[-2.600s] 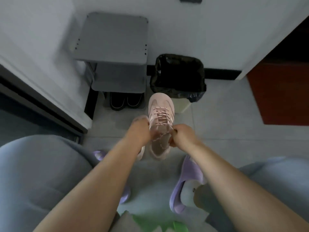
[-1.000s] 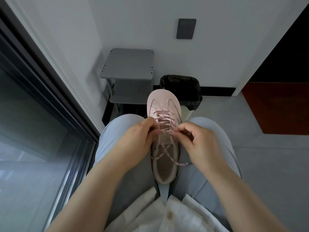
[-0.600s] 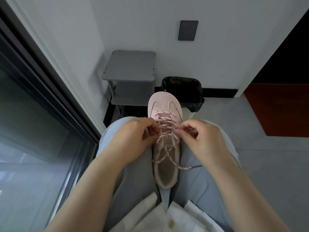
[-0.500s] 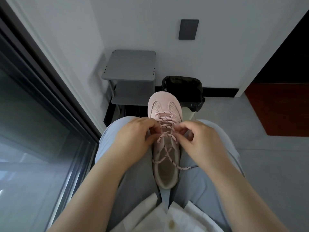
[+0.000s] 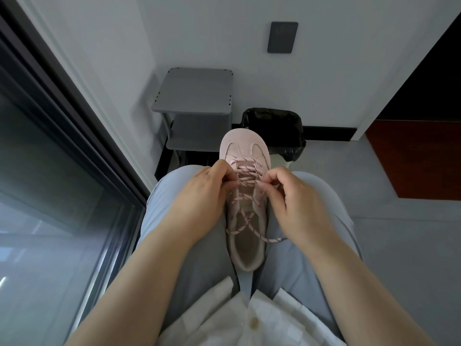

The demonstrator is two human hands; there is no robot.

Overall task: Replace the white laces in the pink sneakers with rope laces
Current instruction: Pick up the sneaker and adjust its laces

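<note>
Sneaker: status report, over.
Left hand and right hand pinching rope lace mid-shoe. Sneaker on lap, ends untied. Nothing blocking.

Shelf (image 5: 194, 93) & bin (image 5: 273, 121) just past sneaker (image 5: 245, 143) toe; free floor (image 5: 399, 233) rt.

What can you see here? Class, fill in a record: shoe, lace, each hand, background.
shoe: pink sneaker on the lap, toe pointing away
lace: rope lace crossed over the tongue, ends loose over the opening
left: left hand pinches the lace on the shoe's left side
right: right hand pinches it on the right side
background: grey shelf unit, black-lined bin
</note>
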